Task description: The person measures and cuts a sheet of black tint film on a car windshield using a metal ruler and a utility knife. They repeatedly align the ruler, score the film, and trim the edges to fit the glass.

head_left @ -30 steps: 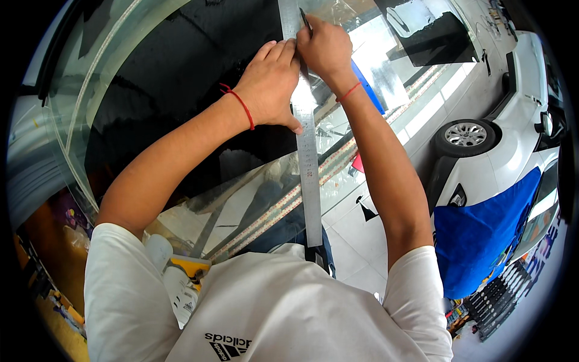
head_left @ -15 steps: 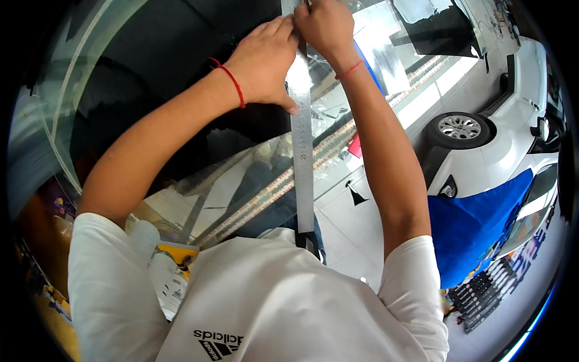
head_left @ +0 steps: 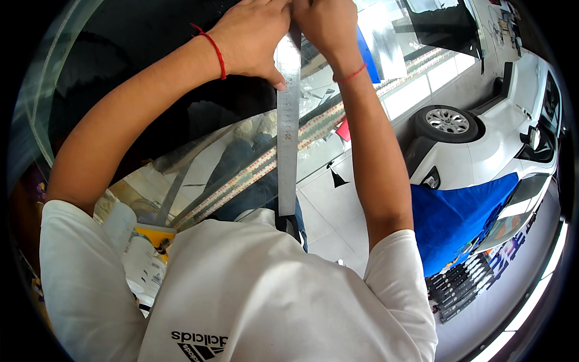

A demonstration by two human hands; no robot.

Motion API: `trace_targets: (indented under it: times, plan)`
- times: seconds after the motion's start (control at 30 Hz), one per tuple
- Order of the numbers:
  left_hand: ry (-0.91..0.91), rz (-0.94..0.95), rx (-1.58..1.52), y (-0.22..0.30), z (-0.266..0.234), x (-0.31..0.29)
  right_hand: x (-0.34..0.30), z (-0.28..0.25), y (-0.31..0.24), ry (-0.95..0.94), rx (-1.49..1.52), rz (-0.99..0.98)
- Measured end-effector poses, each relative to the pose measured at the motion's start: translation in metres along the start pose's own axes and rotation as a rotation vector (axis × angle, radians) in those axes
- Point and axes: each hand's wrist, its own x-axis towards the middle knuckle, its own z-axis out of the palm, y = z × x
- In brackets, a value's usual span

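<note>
A long steel ruler (head_left: 288,139) runs from under my hands toward my body, its near end close to my shirt. My left hand (head_left: 256,33) lies flat with fingers stretched out at the ruler's far part, the thumb apart and resting on its left edge. Right beside it, my right hand (head_left: 329,27) is closed at the ruler's right edge near the top of the view; whatever its fingers hold is hidden. Under the ruler and my left arm spreads a large sheet of black film (head_left: 241,99).
The glass tabletop carries printed measuring strips (head_left: 241,181). Silvery sheets (head_left: 386,42) and a black piece (head_left: 446,30) lie at the far right. A black scrap (head_left: 338,176) is on the tiled floor. To the right stands a white car (head_left: 482,127) with a blue cover (head_left: 458,217).
The whole view has shifted, so the table and ruler appear farther left and up. My right hand has come slightly nearer to me along the ruler; my left hand keeps its place on it.
</note>
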Motion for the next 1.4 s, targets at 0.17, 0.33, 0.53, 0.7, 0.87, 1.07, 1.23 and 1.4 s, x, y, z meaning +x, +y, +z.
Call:
trace_targets:
  times: [0.17,0.33,0.53,0.7,0.87,1.07,1.23,1.4]
  plan:
    - [0.143,0.068,0.14,-0.011,0.025,-0.001,-0.045,-0.032,-0.025,-0.168,0.049,0.094]
    - [0.047,0.033,0.056,0.001,0.004,0.001,-0.114,-0.052,-0.041,-0.224,0.075,0.184]
    - [0.099,0.066,0.189,-0.007,0.022,0.001,-0.179,-0.08,-0.065,-0.286,0.121,0.299]
    - [0.028,0.06,0.088,0.005,0.003,0.003,-0.223,-0.097,-0.076,-0.323,0.138,0.341]
    - [0.033,0.074,0.119,0.004,0.008,0.003,-0.27,-0.117,-0.09,-0.362,0.127,0.357]
    - [-0.006,0.028,0.207,0.005,-0.01,0.006,-0.322,-0.142,-0.117,-0.148,0.301,0.793]
    - [0.265,0.048,0.046,-0.023,0.045,-0.017,-0.332,-0.134,-0.142,-0.151,0.653,1.224]
    - [0.34,-0.001,-0.064,0.01,0.065,-0.047,-0.332,-0.154,-0.149,0.093,0.566,1.196]
